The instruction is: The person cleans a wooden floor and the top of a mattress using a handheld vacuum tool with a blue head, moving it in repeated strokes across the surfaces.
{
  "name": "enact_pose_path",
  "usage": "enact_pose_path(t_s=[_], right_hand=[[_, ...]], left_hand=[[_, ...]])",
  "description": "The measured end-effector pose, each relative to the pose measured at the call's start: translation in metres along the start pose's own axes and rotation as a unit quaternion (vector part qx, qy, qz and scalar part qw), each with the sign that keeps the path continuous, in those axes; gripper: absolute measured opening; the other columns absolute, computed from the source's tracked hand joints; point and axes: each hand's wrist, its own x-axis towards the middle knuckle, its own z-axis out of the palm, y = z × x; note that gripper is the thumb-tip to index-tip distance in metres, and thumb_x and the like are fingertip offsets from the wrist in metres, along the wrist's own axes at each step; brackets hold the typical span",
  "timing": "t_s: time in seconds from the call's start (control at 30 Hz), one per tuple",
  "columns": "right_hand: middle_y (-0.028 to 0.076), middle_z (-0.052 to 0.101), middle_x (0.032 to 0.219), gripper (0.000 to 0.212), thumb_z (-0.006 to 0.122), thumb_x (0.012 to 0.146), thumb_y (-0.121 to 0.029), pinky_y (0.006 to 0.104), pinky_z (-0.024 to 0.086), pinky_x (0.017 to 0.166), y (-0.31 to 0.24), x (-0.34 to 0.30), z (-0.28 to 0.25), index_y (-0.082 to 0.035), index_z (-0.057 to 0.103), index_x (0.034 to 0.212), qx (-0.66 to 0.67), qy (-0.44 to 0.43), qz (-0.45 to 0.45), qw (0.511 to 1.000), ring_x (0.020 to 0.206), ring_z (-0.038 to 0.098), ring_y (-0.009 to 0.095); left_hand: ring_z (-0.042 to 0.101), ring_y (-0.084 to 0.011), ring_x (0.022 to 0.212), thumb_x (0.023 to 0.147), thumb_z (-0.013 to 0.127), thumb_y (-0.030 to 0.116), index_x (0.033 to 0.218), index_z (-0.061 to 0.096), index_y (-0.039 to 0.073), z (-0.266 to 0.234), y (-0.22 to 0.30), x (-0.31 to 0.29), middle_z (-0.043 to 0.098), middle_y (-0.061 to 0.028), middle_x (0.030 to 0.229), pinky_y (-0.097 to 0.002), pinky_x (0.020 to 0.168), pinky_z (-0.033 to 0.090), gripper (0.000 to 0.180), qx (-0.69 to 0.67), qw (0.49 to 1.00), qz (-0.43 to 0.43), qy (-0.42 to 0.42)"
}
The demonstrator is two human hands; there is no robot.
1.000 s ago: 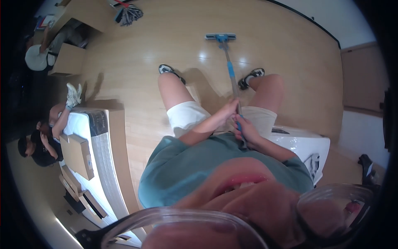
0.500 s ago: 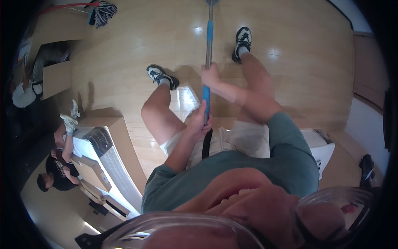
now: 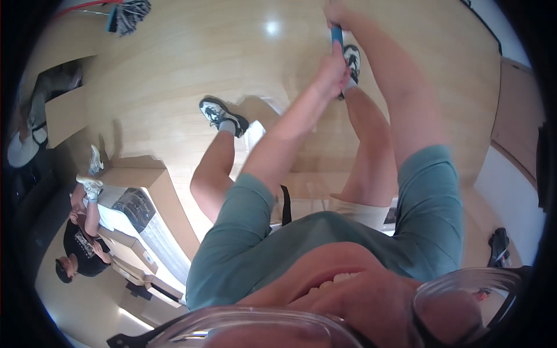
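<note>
A long pole with a blue grip (image 3: 336, 35) reaches away from me at the top, right of centre. My left hand (image 3: 333, 74) is closed around its near end, just in front of my right shoe (image 3: 352, 61). Farther along, at the upper edge of the view, my right hand (image 3: 338, 14) wraps the same pole. Both arms are stretched out ahead. The pole's far end lies outside the picture, so what it carries cannot be seen.
Wooden floor (image 3: 174, 75) spreads around my feet. A striped mop head (image 3: 132, 16) lies at the upper left. Cardboard boxes (image 3: 171, 203) stand to my left, where a person in black (image 3: 84, 246) sits; another person (image 3: 26, 142) is farther off. A dark shoe (image 3: 499, 246) rests at right.
Both hands have pushed forward and to the right with the pole, away from my body. My arms went from bent to extended. The view has shifted slightly.
</note>
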Motion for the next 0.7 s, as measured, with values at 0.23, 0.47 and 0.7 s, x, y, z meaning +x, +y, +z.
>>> enact_pose_path(t_s=[0.23,0.47,0.7], right_hand=[[0.018,0.068,0.099,0.041,0.044,0.107,-0.034,0.0508,0.057,0.072,-0.043,-0.22,0.17,0.002,0.062,0.112,0.346,-0.194,0.114,0.911,0.083,0.069,0.033],[0.018,0.06,0.098,0.036,0.053,0.104,-0.025,0.0419,0.062,0.065,-0.154,-0.537,0.372,0.002,0.035,0.118,0.378,-0.314,0.09,0.866,0.079,0.068,0.027],[0.012,0.056,0.086,0.029,0.053,0.102,-0.016,0.0356,0.057,0.055,-0.188,-0.637,0.428,-0.006,0.028,0.111,0.48,-0.202,0.06,0.852,0.062,0.064,0.022]], left_hand=[[0.031,-0.0117,0.037,0.103,0.037,0.064,0.068,0.048,0.017,-0.126,-0.147,-0.23,0.035,0.0039,0.049,-0.0315,0.035,0.019,0.059,0.096,0.992,0.014,0.08],[0.03,-0.0087,0.032,0.1,0.047,0.064,0.082,0.052,0.011,-0.211,-0.238,-0.582,0.039,0.0033,0.047,-0.0256,0.033,0.021,0.055,0.055,0.967,-0.172,0.178],[0.039,-0.0041,0.042,0.101,0.06,0.043,0.104,0.065,0.007,-0.192,-0.303,-0.665,0.049,0.0049,0.061,-0.0203,0.037,0.027,0.037,-0.151,0.964,-0.095,0.196]])
